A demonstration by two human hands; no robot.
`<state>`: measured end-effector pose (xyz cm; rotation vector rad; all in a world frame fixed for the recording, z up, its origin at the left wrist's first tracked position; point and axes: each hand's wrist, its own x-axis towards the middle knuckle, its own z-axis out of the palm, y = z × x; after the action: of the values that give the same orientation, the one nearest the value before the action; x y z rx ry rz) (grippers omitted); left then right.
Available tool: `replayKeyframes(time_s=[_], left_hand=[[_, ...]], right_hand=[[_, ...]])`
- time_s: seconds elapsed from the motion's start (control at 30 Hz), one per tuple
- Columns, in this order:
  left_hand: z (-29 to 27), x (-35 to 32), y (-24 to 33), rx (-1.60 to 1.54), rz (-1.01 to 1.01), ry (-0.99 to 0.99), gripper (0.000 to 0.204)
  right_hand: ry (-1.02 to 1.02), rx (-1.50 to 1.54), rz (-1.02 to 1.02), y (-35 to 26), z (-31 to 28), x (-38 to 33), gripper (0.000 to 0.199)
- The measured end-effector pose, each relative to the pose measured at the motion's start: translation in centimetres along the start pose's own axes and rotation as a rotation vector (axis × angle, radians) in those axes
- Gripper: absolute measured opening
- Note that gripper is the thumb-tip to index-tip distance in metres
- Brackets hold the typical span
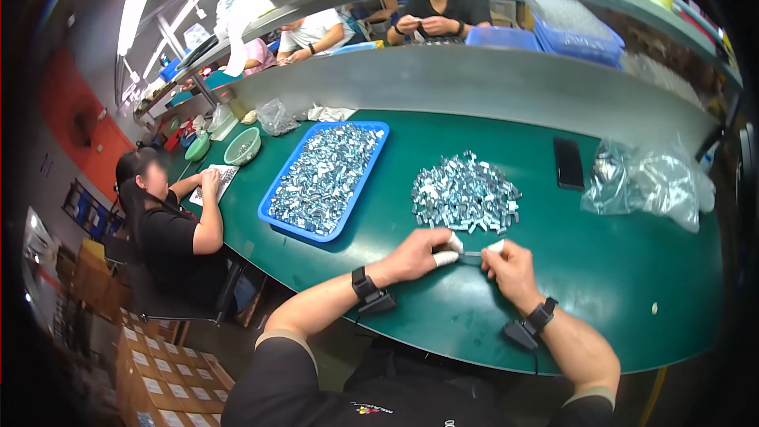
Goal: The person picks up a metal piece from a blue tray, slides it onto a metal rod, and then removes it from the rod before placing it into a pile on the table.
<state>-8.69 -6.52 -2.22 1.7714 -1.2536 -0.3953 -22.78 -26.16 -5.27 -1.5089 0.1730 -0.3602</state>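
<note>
1 blu parts tray [363,183], 1 parts pile [466,194], 1 blk phone [568,164].

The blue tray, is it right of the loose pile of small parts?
No, the blue tray sits left of the loose pile on the green table.

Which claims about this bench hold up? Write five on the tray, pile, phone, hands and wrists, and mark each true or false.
1. The blue tray lies to the left of the loose pile of small pieces. True.
2. The phone lies between the tray and the pile. False: the phone lies to the right of the pile.
3. A thin piece shows between the fingertips of the left hand and the right hand. True.
4. Every fingertip of both hands is uncovered. False: white covers sit on some fingertips of each hand.
5. Only one wrist wears a black strap. False: a black strap is on each wrist.
</note>
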Motion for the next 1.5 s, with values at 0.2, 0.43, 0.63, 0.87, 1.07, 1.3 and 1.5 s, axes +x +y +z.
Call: replayKeyframes(time_s=[0.2,0.43,0.63,0.87,1.07,1.3,1.5], left_hand=[[1.9,-1.3,0.1,-0.142,-0.052,0.028,0.016],[1.9,-1.6,-0.3,-0.283,-0.169,0.031,0.020],[2.9,-2.0,-1.3,-0.531,-0.146,0.053,0.024],[2.3,-2.0,-0.2,-0.372,-0.218,-0.056,0.027],[1.9,-1.9,-0.3,-0.414,-0.249,-0.074,0.027],[1.8,-1.8,-0.1,-0.375,-0.241,-0.032,0.026],[2.1,-1.6,-0.1,-0.335,-0.230,-0.005,0.026]], right_hand=[[-0.035,-0.170,0.168,-0.8,0.1,-0.5,0.030],[-0.086,-0.225,0.165,-1.0,0.3,-0.4,0.026],[-0.065,-0.175,0.169,-0.6,0.4,-0.2,0.023],[-0.075,-0.072,0.206,-1.1,0.2,-1.0,0.017],[-0.045,-0.074,0.234,-1.9,0.8,-0.6,0.015],[-0.063,-0.120,0.225,-1.4,0.0,-0.3,0.012],[-0.073,-0.159,0.235,-0.9,-0.1,-0.4,0.015]])
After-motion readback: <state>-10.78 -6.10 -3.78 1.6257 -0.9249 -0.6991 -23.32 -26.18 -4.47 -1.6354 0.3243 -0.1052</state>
